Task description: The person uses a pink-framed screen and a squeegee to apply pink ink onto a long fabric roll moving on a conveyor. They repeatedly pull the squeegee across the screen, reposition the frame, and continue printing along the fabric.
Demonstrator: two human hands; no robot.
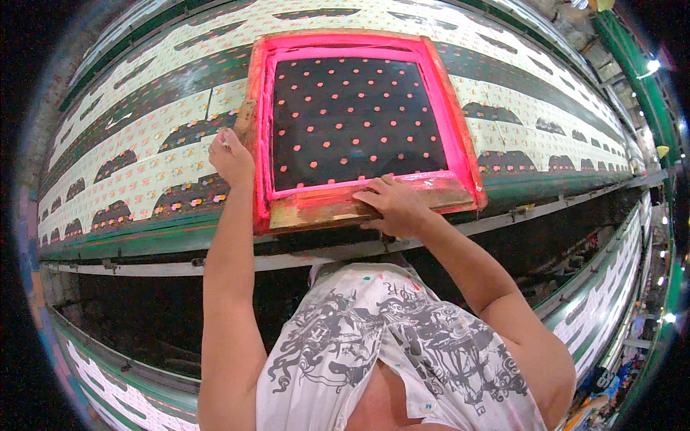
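A screen printing frame [377, 195] with wooden sides smeared in bright pink ink lies on the long printing table. Its dark mesh [352, 118] shows rows of small pinkish-red dots. My right hand [395, 206] grips the near wooden bar, fingers over its top. Beside the left bar, my left hand [233, 159] has its fingers curled closed; what they hold, if anything, is hidden. Just above that hand, a short wooden piece [246, 118] juts from the frame's left side. Pale flower-printed fabric [194, 111] with dark scalloped shapes spreads around the frame.
A metal rail [158, 266] runs along the table's near edge, close to my body. Another table with patterned fabric [600, 312] stands at the lower right. Green posts [636, 61] and bright lamps line the far right.
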